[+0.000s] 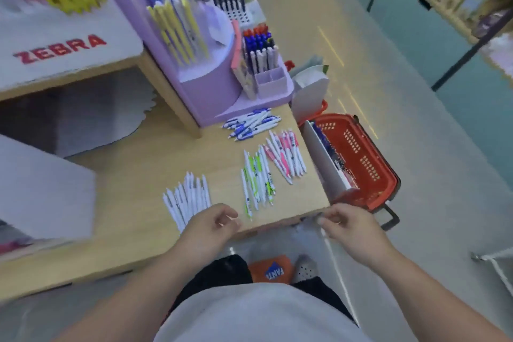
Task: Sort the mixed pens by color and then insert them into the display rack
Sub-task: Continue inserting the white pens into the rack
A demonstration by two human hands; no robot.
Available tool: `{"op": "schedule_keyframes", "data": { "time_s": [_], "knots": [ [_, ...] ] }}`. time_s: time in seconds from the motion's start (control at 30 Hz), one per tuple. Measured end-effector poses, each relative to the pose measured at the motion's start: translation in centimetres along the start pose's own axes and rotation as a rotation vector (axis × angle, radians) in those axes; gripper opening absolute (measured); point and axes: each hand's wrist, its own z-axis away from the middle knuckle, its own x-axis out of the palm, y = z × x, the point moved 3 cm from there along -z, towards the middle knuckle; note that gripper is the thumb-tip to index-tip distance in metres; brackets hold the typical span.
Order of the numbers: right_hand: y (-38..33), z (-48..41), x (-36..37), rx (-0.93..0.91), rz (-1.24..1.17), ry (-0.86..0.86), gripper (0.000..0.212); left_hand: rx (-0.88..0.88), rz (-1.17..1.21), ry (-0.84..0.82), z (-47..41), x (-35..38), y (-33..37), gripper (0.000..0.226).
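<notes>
Pens in white plastic lie sorted in four piles on the light wooden tabletop point(138, 175) in the head view. The plain white pens point(186, 197) are near left, the green-trimmed pens point(258, 183) right of them, the pink-trimmed pens point(286, 158) farther right, and the blue-trimmed pens point(251, 125) far, just before the lilac display rack point(222, 83). A red plastic basket point(358, 158) stands right of the table. The left hand point(211, 223) hovers relaxed over the white pile's near end, holding nothing. The right hand point(347, 226) hovers off the near right corner with its fingers curled; blur hides whether it grips anything.
</notes>
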Motion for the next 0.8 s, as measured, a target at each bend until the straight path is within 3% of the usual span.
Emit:
{"op": "schedule_keyframes", "data": {
  "time_s": [0.2, 0.4, 0.53, 0.7, 0.8],
  "knots": [
    [-8.2, -8.5, 1.6, -0.195, 0.141, -0.198, 0.009, -0.221, 0.248, 0.240, 3.1, -1.6, -4.3, 0.002],
    [-13.3, -11.4, 9.0, -0.229, 0.221, -0.396, 0.012, -0.344, 0.334, 0.316, 3.0, -3.8, -9.3, 0.025],
    [-14.8, -11.4, 13.3, -0.140, 0.207, -0.451, 0.018, -0.429, 0.309, 0.299, 0.0, -6.1, -12.0, 0.028],
    [-15.1, -11.8, 17.8, 0.094, 0.122, -0.482, 0.042, -0.476, 0.223, 0.286, -4.9, -8.2, -14.1, 0.053],
    [-15.7, -11.9, 19.9, 0.193, 0.045, -0.400, 0.038, -0.487, 0.232, 0.241, -7.1, -8.4, -14.3, 0.039]
  ]
}}
